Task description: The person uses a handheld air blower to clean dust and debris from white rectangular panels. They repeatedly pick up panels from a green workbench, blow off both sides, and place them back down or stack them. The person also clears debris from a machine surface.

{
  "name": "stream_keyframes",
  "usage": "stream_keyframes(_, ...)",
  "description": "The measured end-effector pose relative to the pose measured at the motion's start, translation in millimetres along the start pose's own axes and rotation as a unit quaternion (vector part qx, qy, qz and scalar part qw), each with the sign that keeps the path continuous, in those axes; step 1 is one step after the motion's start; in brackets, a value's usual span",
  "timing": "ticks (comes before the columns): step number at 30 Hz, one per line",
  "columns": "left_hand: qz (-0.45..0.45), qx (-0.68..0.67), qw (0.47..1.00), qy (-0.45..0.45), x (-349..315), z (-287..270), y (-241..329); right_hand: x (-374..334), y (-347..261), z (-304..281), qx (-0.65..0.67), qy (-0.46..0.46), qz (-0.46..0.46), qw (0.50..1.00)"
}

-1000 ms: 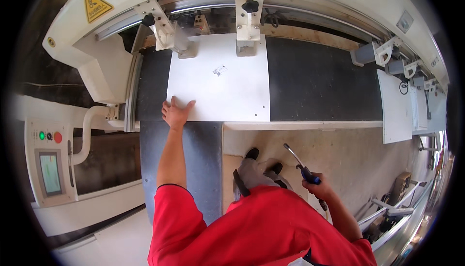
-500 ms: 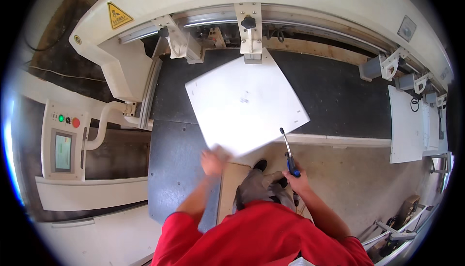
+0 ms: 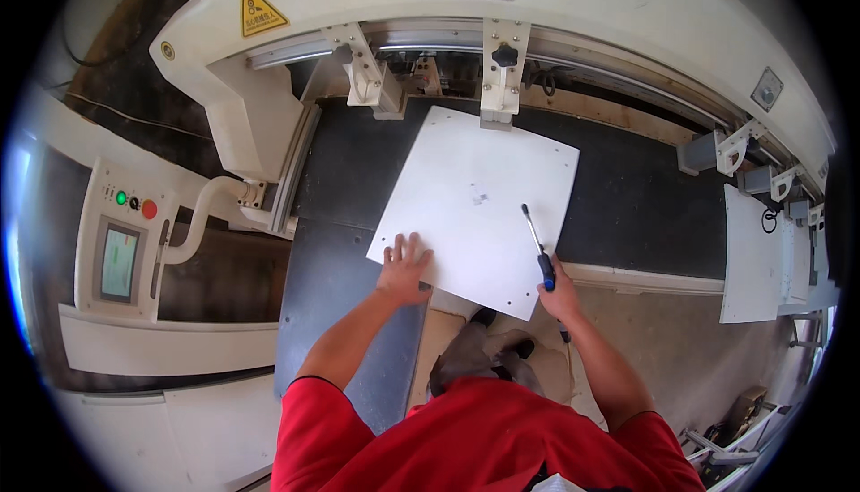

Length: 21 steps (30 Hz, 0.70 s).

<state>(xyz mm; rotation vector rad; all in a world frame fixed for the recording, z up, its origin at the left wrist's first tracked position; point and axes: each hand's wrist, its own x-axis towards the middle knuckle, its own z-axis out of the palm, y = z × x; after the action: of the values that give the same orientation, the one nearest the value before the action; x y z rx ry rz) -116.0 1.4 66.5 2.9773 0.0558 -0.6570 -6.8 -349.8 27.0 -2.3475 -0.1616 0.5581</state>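
A white rectangular panel (image 3: 479, 223) lies turned at an angle on the dark machine bed, with small holes near its corners and a small grey mark in its middle. My left hand (image 3: 404, 270) rests on the panel's near left part, fingers spread. At the near right edge of the panel, my right hand (image 3: 559, 291) is closed round the handle of an air blow gun (image 3: 544, 264), blue and black with a thin metal nozzle. The nozzle points away from me over the panel. A hose seems to run down from its handle.
Clamp blocks (image 3: 499, 89) hang from the machine's beam above the panel's far edge. A control box (image 3: 121, 241) with a screen and buttons stands at the left. Another white panel (image 3: 751, 255) lies at the right. A grey side table (image 3: 345, 313) adjoins the bed.
The white panel has turned clockwise on the bed. My left hand has moved from its near edge onto its surface and spread out. My right hand still holds the blow gun.
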Motion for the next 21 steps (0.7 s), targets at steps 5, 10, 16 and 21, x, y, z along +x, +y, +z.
stream_keyframes(5,-0.011,0.086,0.995,-0.052,13.2,-34.0,-15.0,49.3,-75.5,-30.9,0.031,-0.065,0.018,0.997)
stream_keyframes(10,-0.018,0.073,0.995,-0.068,40.2,-50.6,-44.6,35.3,-88.7,-58.8,0.085,-0.139,0.087,0.983)
stream_keyframes(16,-0.030,0.061,0.996,-0.057,56.1,-52.6,-55.8,-1.0,-82.9,-64.4,0.218,-0.085,0.072,0.970)
stream_keyframes(21,-0.028,0.035,0.998,-0.053,76.2,-44.5,-43.9,-22.3,-153.1,-92.4,0.324,-0.073,-0.003,0.943)
